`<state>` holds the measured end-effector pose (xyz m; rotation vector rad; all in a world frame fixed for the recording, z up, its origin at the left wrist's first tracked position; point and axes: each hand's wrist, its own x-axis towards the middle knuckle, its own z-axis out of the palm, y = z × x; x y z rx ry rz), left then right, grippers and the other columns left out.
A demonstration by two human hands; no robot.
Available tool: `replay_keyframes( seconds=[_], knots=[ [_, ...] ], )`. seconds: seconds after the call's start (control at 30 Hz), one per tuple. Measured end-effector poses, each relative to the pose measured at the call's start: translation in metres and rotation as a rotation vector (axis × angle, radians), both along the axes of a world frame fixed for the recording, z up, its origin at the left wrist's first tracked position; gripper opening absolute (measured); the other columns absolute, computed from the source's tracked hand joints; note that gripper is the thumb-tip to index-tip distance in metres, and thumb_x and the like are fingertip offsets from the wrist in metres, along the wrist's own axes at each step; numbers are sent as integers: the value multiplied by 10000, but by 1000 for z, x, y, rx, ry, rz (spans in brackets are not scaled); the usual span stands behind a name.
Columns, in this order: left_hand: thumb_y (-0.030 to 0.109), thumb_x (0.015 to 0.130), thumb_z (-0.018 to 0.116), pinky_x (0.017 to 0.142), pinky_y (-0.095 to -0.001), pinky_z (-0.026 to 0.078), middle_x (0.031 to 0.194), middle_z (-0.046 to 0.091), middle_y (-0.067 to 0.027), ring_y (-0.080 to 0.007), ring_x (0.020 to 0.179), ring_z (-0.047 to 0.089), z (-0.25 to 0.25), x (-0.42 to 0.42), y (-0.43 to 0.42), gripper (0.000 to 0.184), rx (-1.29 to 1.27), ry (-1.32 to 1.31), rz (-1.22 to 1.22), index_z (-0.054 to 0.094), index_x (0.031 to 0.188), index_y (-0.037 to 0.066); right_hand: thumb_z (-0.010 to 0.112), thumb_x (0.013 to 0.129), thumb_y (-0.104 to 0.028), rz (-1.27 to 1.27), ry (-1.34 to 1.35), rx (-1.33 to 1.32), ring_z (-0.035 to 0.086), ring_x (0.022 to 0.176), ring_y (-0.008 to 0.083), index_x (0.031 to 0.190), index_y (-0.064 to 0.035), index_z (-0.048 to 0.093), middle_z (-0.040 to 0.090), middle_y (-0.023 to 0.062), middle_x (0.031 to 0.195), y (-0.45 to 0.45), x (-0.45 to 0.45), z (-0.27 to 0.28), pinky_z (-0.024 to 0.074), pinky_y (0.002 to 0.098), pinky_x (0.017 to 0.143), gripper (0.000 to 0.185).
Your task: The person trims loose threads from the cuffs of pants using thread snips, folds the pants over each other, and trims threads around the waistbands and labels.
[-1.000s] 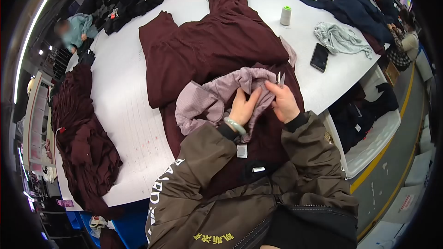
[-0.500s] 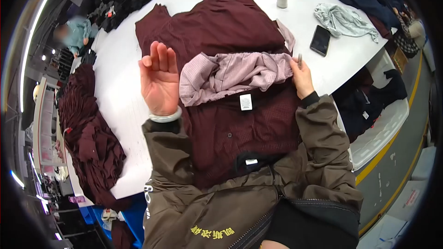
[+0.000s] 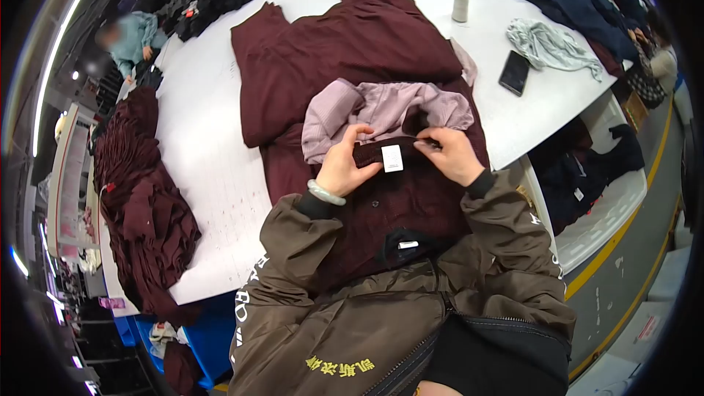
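A maroon garment (image 3: 381,213) lies in front of me with its collar toward me and a white label (image 3: 392,158) at the neck. My left hand (image 3: 343,163), with a pale bangle at the wrist, is closed on the dark neck edge left of the label, thumb below and fingers above. My right hand (image 3: 451,154) is pinched at the same edge, just right of the label. A thin dark sliver shows at its fingertips, apparently the small metal tool held there before; most of it is hidden. Bunched pink checked cloth (image 3: 396,103) lies behind both hands.
Beyond the cloth lies more maroon fabric (image 3: 352,44). A thread cone (image 3: 460,7), a phone (image 3: 514,73) and a pale grey cloth (image 3: 550,44) rest at the right. Maroon garments (image 3: 147,213) pile at the left edge. A white bin (image 3: 601,227) holds dark clothes. Two people work farther off.
My left hand, raised and spread before, has come down onto the neck edge. From the right end of the pink cloth, my right hand has moved left to the label.
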<state>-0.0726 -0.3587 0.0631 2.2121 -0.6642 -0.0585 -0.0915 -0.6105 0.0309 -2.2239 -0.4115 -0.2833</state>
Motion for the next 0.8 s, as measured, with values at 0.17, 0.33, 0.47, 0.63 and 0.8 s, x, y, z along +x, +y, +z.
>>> replay_keyframes(
  seconds=[0.17, 0.33, 0.47, 0.63, 0.8],
  knots=[
    [-16, 652, 617, 755, -303, 465, 1085, 606, -91, -276, 801, 605, 15, -25, 27, 571, 244, -185, -40, 480, 1198, 78, 666, 792, -76, 134, 228, 287, 543, 720, 135, 1065, -46, 615, 613, 49, 964, 5, 12, -2, 431, 245, 644, 279],
    [-28, 688, 613, 702, -282, 471, 1019, 626, -69, -229, 755, 601, 6, -18, 37, 386, -19, -301, -116, 565, 1065, 38, 705, 734, -61, 151, 205, 431, 573, 756, 157, 1116, -65, 593, 617, 58, 1025, 27, -3, 39, 451, 251, 669, 398],
    [-10, 734, 614, 683, -261, 458, 910, 623, -40, -172, 730, 576, 13, -19, 43, 212, -302, -109, -133, 604, 944, 15, 721, 685, -42, 164, -41, 292, 598, 794, 170, 1129, -75, 591, 622, 61, 1059, 51, -7, 38, 469, 266, 673, 464],
    [33, 809, 596, 644, -231, 420, 765, 580, 0, -106, 687, 509, 26, -21, 52, 50, -439, 233, -158, 615, 843, 1, 716, 642, -19, 152, -315, 185, 623, 824, 185, 1117, -80, 604, 629, 59, 1075, 72, -12, 53, 487, 283, 674, 492],
    [70, 890, 538, 640, -202, 383, 755, 559, 22, -73, 683, 457, 22, -21, 63, 119, -317, 504, -222, 607, 835, -10, 681, 673, 16, 154, -344, 145, 612, 793, 182, 1071, -50, 625, 639, 53, 1015, 83, -19, 50, 474, 266, 678, 407]
  ],
)
